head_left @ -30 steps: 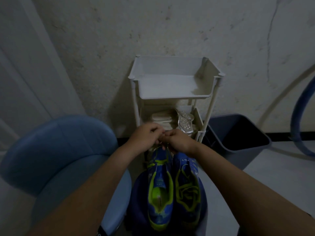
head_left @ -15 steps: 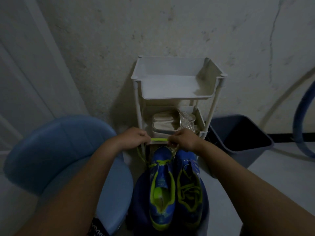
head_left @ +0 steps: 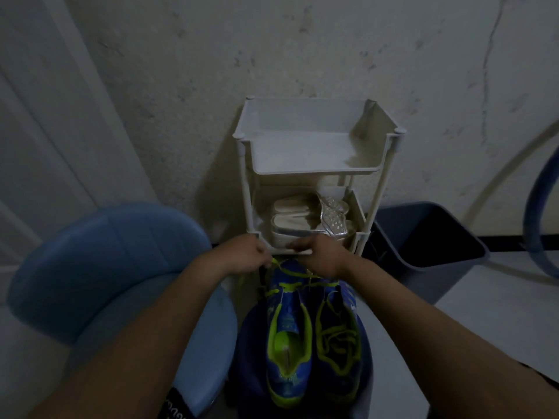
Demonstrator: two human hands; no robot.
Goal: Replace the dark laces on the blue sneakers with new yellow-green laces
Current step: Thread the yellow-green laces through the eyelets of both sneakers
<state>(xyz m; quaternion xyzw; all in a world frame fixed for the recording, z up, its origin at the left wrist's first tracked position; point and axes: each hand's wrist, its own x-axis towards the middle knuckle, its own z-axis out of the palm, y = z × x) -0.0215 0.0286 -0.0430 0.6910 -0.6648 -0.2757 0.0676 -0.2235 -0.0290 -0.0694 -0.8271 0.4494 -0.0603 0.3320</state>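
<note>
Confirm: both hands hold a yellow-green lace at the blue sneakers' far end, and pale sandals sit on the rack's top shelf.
Wrong shelf: the head view shows the pale sandals on the lower shelf of the rack. The left hand and right hand do hold the yellow-green lace.

Lighting: dim, cool blue-grey cast. Brightest areas are found on the plaster wall (head_left: 332, 49) and the top tray of the white rack (head_left: 314, 169); a soft shadow is thrown on the wall left of the rack. Vivid colour is shown only on the blue sneakers (head_left: 287, 325). Distortion: edges are bent by the wide angle; the door (head_left: 45, 131) is curved. Focus: the near forearms (head_left: 136, 343) are rendered soft.
</note>
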